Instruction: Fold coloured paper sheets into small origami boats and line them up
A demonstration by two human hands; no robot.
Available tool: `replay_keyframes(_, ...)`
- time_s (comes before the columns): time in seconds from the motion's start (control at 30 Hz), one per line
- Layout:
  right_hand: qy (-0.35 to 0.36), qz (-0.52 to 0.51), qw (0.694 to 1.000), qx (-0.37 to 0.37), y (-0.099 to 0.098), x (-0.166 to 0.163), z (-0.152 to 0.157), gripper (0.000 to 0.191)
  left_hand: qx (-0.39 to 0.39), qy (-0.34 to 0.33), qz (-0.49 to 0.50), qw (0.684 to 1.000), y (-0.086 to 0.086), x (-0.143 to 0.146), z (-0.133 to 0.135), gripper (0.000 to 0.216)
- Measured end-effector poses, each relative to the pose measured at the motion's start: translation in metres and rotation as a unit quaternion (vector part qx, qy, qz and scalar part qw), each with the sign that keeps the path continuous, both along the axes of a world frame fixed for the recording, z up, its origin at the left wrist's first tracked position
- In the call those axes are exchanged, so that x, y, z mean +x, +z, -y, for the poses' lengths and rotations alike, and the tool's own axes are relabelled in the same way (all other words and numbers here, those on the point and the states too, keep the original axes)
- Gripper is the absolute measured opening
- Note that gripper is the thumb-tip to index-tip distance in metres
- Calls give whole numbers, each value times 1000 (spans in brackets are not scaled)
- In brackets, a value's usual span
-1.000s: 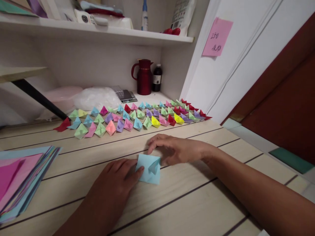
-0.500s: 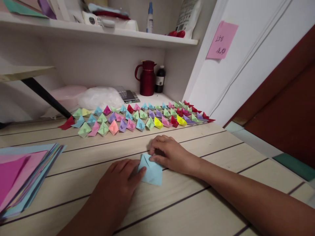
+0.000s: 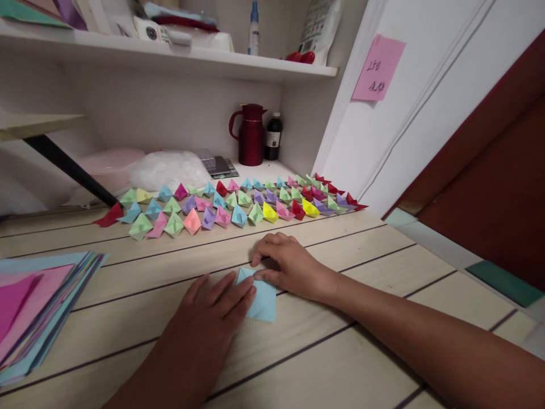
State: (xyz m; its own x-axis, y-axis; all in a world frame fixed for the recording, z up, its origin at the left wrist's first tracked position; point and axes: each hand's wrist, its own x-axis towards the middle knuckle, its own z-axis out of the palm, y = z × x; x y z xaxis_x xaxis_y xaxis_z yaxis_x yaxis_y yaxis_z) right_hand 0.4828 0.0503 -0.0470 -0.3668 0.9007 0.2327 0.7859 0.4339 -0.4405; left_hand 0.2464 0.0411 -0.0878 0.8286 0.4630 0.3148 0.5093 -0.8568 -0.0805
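Observation:
A light blue folded paper (image 3: 264, 304) lies flat on the wooden tabletop in front of me, with creased layers near its upper corner. My left hand (image 3: 217, 309) rests across its left side, fingers stretched out and lying flat. At the paper's top edge is my right hand (image 3: 293, 264), fingers curled, with thumb and index finger close together on the edge. The left fingers cover part of the folded flap. Beyond my hands stand rows of small folded paper boats (image 3: 226, 217) in many colours.
A stack of coloured paper sheets (image 3: 42, 307) lies at the left. Behind the boats are a plastic bag (image 3: 168, 169), a red thermos jug (image 3: 250, 136) and a dark bottle (image 3: 273, 138). A shelf (image 3: 170, 54) runs above them. A pink note (image 3: 378, 68) is stuck on the right.
My left hand has slid further over the paper, its fingers now stretched out across the flap. The right hand stays at the top edge. The view has shifted slightly.

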Motion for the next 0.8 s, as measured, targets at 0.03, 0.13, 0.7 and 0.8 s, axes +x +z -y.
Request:
replay_keyframes(0.03,-4,0,1000,3,-1,-1,0,19,4,8,3,1000,0,0,1,55)
replay_keyframes(0.13,-3,8,1000,13,-1,-6,1,31,19,51,16,998,4,-1,6,48)
replay_keyframes(0.7,40,-47,996,-65,7,-19,0,18,37,109,65,991,24,10,24,30)
replay_keyframes(0.8,41,-53,995,-68,11,-19,2,19,41,110,47,992,25,9,25,33)
